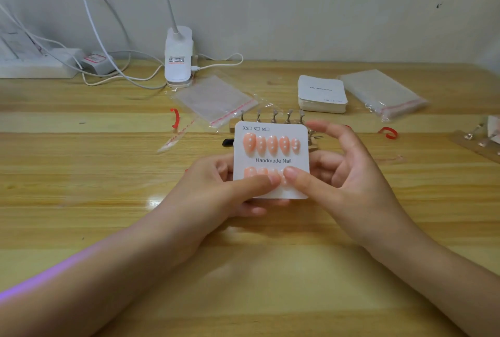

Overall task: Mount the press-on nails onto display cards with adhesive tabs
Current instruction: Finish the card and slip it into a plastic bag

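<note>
1. Head view: display card (pixel 272 161) held above the bench (pixel 108 188), top row of nails (pixel 271 144) mounted.
2. Left hand (pixel 216 190) grips card, thumb on lower row; right hand (pixel 343 174) pinches its edge, thumb pressing a nail.
3. Press firm & straight w/ thumb pad, support card from behind, don't slide the nail.

A white, round-cornered paper display card (pixel 272 161) printed "Handmade Nail" is held upright above the wooden desk. Five glossy peach press-on nails with white dots (pixel 272 145) sit in its top row; more peach nails (pixel 255 172) fill the lower row, partly hidden by thumbs.
</note>
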